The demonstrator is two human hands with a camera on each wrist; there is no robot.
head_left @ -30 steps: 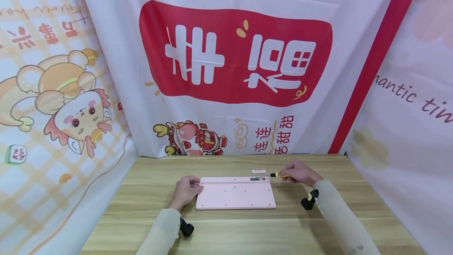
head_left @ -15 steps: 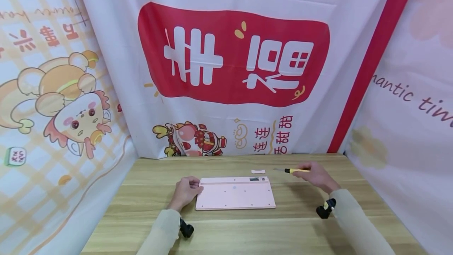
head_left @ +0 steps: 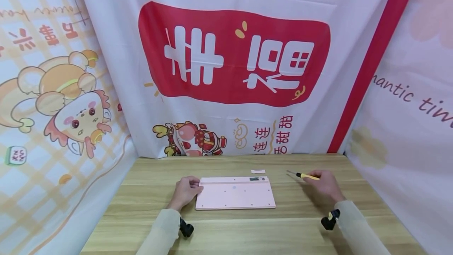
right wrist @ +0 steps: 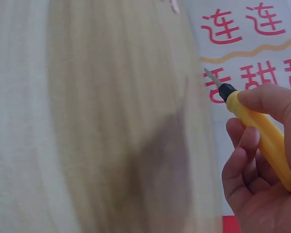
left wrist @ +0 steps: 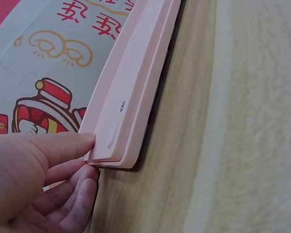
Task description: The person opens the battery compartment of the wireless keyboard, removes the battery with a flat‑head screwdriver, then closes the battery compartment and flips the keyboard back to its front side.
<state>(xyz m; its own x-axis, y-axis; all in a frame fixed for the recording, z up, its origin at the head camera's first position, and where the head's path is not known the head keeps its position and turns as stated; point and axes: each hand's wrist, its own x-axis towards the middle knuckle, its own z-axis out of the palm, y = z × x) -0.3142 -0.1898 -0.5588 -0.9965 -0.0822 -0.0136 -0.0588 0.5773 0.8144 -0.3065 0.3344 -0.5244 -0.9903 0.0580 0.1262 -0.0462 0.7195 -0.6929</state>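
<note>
A pink keyboard (head_left: 233, 198) lies underside up on the table, small screw holes dotted over its back. Near its far right corner a battery compartment (head_left: 257, 179) is uncovered, and a small pink cover (head_left: 258, 171) lies just behind it. My left hand (head_left: 185, 192) pinches the keyboard's left end, thumb on top and fingers below the edge, as the left wrist view shows. Off to the right, my right hand (head_left: 325, 185) grips a screwdriver (right wrist: 262, 131) by its yellow handle. Its metal tip points left, apart from the keyboard.
The wood-grain table (head_left: 226, 235) meets a white printed cloth (head_left: 233, 133) at its back edge. More printed cloths hang at the left and right sides. Each wrist carries a black camera (head_left: 186, 228).
My right hand has drawn the screwdriver away from the keyboard's far right corner, to the right, then slightly toward me. The left hand and the keyboard stay where they were.
</note>
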